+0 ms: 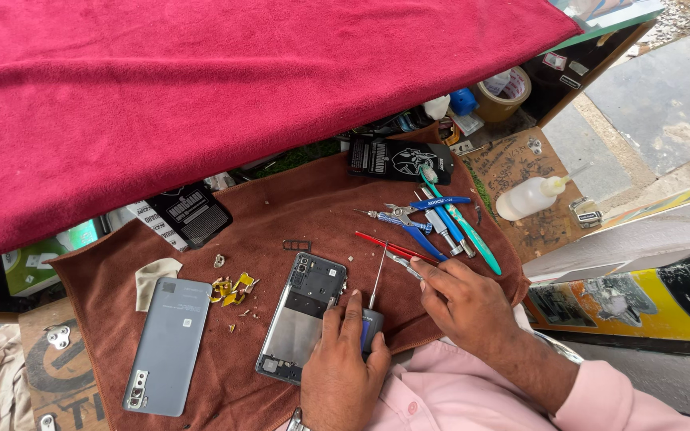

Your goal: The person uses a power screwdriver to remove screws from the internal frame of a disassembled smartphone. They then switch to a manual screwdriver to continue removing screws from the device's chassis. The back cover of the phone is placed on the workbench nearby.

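Gripping a screwdriver (376, 289) upright, the left hand (343, 363) sat beside the opened phone (303, 317) on the brown cloth (281, 207). The right hand (466, 305) had its fingers pinched on what looked like tweezers (403, 263), hard to tell.

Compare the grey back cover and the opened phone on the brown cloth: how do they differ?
The grey back cover lies apart at the left, untouched; the opened phone lies beside the left hand, whose fingers rest against its edge. The back cover shows a smooth, closed grey surface; the opened phone shows bare inner parts, black at the top and pale metal below. Both lie flat on the brown cloth, similar in size and slightly tilted.
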